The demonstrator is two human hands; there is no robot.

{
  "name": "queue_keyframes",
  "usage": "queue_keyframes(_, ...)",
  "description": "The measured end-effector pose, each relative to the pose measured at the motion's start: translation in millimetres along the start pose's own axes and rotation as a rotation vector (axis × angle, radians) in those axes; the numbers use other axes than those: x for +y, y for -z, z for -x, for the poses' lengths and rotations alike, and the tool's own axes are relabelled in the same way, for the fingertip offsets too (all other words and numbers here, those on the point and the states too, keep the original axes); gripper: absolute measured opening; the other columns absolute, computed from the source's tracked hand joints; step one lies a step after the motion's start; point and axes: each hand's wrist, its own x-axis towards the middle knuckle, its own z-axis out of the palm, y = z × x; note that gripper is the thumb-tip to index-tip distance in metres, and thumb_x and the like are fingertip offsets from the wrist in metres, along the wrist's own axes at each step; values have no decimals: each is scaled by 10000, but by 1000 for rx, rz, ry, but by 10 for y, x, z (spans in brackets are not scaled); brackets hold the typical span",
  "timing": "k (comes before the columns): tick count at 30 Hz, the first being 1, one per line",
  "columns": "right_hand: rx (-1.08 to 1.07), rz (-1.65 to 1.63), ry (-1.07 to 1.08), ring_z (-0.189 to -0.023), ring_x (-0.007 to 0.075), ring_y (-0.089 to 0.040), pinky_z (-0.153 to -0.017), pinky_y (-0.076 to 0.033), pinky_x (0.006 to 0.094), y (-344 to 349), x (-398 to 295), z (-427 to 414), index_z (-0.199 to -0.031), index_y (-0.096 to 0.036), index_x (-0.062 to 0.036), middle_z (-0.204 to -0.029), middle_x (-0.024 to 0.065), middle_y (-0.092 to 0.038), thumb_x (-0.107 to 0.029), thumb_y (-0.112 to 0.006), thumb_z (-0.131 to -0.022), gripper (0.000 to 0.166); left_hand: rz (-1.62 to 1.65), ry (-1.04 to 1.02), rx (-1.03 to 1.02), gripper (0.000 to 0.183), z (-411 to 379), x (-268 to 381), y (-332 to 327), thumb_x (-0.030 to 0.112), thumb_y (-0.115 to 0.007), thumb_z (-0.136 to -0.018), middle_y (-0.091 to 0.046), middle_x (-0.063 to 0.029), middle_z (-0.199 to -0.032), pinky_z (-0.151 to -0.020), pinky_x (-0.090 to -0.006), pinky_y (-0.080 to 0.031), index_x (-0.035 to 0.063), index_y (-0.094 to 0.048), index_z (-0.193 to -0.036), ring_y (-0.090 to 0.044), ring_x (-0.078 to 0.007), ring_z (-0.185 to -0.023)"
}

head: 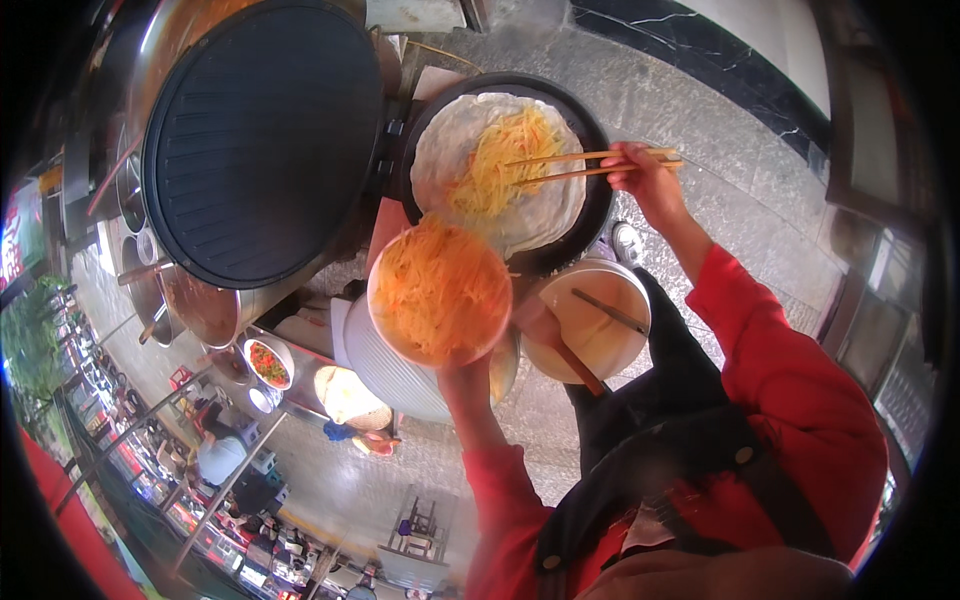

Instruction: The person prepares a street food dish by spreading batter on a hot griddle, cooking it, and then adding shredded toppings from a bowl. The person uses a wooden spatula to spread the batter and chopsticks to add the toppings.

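My right hand (645, 180) grips a pair of wooden chopsticks (581, 166), their tips in a heap of shredded vegetables (499, 169). The heap lies on a flat round of pale dough (442, 161) in a round black electric griddle (596, 124). My left hand (465, 375) holds a bowl (504, 322) from its near side; orange and yellow shreds (439, 289) fill it. The bowl is just off the griddle's near left edge. The hand's fingers are mostly hidden by the bowl.
The griddle's ridged lid (262, 142) stands open at the left. A bucket of batter (634, 352) with a spatula and another utensil is below the griddle. Further left are metal pots (202, 307), a bowl of chopped red and green food (268, 364) and a basket (371, 416). People sit farther off.
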Motion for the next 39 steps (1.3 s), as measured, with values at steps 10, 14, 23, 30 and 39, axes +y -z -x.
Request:
queue_keyframes(10, -502, 423, 220, -678, 121, -596, -651, -491, 231, -1073, -472, 509, -990, -614, 30, -893, 94, -624, -71, -531, -873, 176, 192, -2, -1, 760, -220, -96, -214, 30, -595, -667, -358, -167, -1335, -1021, -528, -315, 21, -255, -1347, -354, -355, -1239)
queue_keyframes(14, -633, 625, 462, -749, 138, -585, -672, -501, 242, -1188, -307, 462, -990, -600, 50, -914, 108, -594, -75, -544, -881, 175, 164, -36, -44, 763, -267, -114, -271, 29, -586, -657, -364, -168, -1328, -1013, -523, -331, 27, -259, -1347, -367, -352, -1231)
queue_keyframes(23, -327, 394, 323, -755, 135, -582, -626, -503, 243, -881, -255, 132, -813, -610, 86, -941, 76, -574, -63, -529, -882, 183, 150, 7, 46, 769, -181, -109, -56, 83, -626, -686, -324, -171, -1356, -1025, -528, -308, 33, -250, -1355, -327, -360, -1254)
queue_keyframes(30, -224, 501, 156, -650, 120, -578, -595, -497, 233, -599, 61, -51, -844, -603, 38, -861, 67, -595, -141, -534, -883, 196, -602, -57, -5, 772, 23, -21, 68, 56, -631, -702, -302, -172, -1375, -1031, -554, -275, 39, -236, -1365, -299, -369, -1268)
queue_keyframes(39, -87, 145, -9, -585, 148, -614, -544, -517, 246, -485, 547, -206, -919, -586, -2, -754, 90, -636, -160, -510, -890, 178, -423, -69, -27, 770, 163, -77, 111, 51, -619, -721, -278, -179, -1397, -1043, -553, -251, 33, -211, -1374, -272, -373, -1286)
